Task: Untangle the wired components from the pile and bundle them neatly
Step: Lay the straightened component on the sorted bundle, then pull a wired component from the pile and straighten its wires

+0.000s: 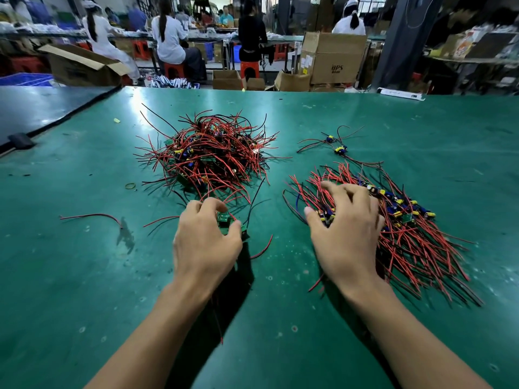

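Green-surfaced bench (323,113), scuffed and spotted, filling the whole foreground, with a darker surface adjoining at far left. Cardboard box (334,57), large, standing on the floor beyond the far edge, with several people seated at other tables behind it. Tangled pile (213,153) of wired components, left of centre on the bench: red and black leads splaying in all directions, small green boards and blue-and-yellow parts buried among them. Aligned bundle (415,237), right of centre and well apart from the pile: leads lying roughly parallel, fanning toward the near right, components gathered along its middle. Right hand (345,231), on the bundle's left end, fingers (334,188) spread and curled down over the leads, thumb tucked against the components, grasping them. Left hand (206,240), just near of the pile, fingers curled with the thumb around green boards (224,219), whose red and black leads trail out on both sides. Two loose components (337,144), beyond the bundle, leads crossing. Loose wire (95,216), red and black, lying alone at left. Rubber band (130,186), yellow, flat beside the pile. Yellow scrap (117,120), far left of the pile.
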Tool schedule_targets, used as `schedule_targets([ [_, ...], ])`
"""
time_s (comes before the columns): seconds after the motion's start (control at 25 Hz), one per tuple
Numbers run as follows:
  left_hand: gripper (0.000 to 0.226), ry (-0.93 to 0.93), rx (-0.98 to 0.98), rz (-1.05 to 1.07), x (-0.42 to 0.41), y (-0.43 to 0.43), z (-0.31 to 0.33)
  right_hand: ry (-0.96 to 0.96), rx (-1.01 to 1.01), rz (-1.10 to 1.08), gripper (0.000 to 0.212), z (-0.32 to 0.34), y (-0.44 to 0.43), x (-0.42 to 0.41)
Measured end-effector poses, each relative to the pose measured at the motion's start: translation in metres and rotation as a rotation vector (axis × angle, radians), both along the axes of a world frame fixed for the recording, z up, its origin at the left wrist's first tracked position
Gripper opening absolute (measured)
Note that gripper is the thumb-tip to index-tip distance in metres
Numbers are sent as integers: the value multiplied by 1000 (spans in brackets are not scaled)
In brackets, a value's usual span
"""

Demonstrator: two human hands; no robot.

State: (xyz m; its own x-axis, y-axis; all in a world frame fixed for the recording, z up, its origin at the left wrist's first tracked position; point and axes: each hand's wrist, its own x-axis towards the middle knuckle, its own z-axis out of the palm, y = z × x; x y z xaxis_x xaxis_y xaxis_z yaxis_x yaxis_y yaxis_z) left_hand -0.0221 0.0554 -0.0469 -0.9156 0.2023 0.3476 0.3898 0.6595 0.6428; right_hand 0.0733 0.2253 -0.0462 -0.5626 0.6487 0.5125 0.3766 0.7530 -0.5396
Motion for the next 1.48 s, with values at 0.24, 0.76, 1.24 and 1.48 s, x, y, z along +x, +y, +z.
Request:
schedule_targets([
  [0.24,33,80,-385,-64,-5,1,-6,-40,196,333,14,-16,-25,-4],
  [0.76,16,136,440,-608,21,12,18,272,-1347,807,42,10,-10,-8],
  [1.24,30,-777,821,-704,21,16,16,160,-1229,977,31,1,1,-6],
  [1.48,35,-787,831,-701,21,16,16,151,-965,944,33,1,0,-5],
])
